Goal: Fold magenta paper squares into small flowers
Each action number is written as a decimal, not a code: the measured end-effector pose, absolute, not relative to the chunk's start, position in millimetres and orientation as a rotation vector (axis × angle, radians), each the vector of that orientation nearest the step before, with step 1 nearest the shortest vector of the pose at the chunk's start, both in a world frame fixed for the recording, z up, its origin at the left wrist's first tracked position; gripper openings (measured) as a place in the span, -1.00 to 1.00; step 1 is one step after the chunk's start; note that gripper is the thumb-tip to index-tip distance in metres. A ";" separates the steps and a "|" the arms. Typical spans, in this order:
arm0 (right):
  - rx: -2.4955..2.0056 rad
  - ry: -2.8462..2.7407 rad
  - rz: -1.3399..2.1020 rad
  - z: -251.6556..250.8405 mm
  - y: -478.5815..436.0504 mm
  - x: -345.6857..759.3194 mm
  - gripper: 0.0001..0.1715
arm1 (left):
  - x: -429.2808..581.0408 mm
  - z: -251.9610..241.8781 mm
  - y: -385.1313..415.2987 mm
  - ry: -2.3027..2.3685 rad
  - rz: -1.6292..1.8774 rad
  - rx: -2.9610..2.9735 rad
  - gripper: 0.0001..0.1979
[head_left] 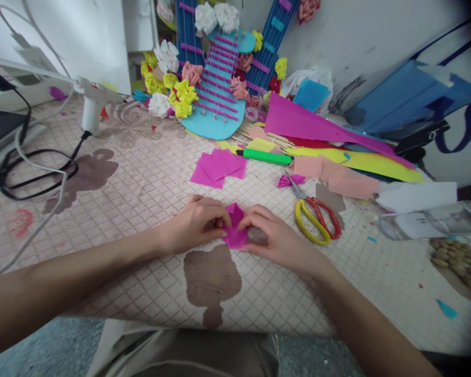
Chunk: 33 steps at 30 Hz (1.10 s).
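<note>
A small piece of magenta paper [236, 230], folded to a point at its far end, is between my two hands near the front of the table. My left hand [198, 220] grips its left side with thumb and fingers. On the other side, my right hand [272, 233] pinches the right edge. Just beyond my hands lie several loose magenta paper squares [220, 165]. Scissors [312, 209] with one yellow and one red handle rest to the right, their blade tips by a small pleated magenta paper piece [284, 181].
A green marker [267, 156] and coloured paper sheets [322, 125] lie behind. Blue paper models [220, 78] with paper flowers [183, 98] stand against the wall. A glue gun [90, 104] with its black cable [35, 152] is at left, a clear bottle [435, 220] at right.
</note>
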State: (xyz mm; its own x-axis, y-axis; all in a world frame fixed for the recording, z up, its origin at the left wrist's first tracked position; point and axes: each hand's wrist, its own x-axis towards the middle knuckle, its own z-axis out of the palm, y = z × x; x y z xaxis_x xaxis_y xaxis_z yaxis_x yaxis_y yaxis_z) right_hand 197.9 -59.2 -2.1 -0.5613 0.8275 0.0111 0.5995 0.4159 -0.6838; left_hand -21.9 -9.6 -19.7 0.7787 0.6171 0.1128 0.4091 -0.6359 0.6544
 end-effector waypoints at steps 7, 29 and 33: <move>-1.167 -2.401 0.963 2.9 -57.4 208.1 -0.89 | -24.1 -18.3 -9.2 0.733 0.450 2.340 -0.97; -1.380 -2.180 0.716 -12.3 -69.0 179.8 -0.89 | -23.3 -18.2 -7.4 0.757 0.472 2.365 -0.90; -1.388 -2.173 0.689 -13.2 -69.3 177.4 -0.88 | -21.5 -18.3 -9.6 0.795 0.469 2.364 -0.92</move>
